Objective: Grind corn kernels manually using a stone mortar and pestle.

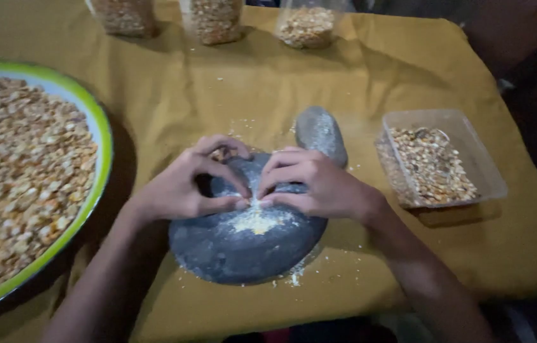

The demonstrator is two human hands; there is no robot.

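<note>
With fingertips pinched together, left hand (183,187) and right hand (319,184) gather crushed grain meal (257,221) centrally on the grinding stone (230,248).

Table (173,95) covered by mustard-yellow cloth (408,70), creased toward 12 o'clock. Cloth edge dropped off at 6 o'clock and 3 o'clock. Surroundings beyond table at 1 to 3 o'clock lay in deep shadow, details unreadable. Lighting dim, warm, strongest at centre.

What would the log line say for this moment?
left hand: on grinding stone | right hand: on stone, fingertips at yellow powder | pestle stone: lying behind
</note>
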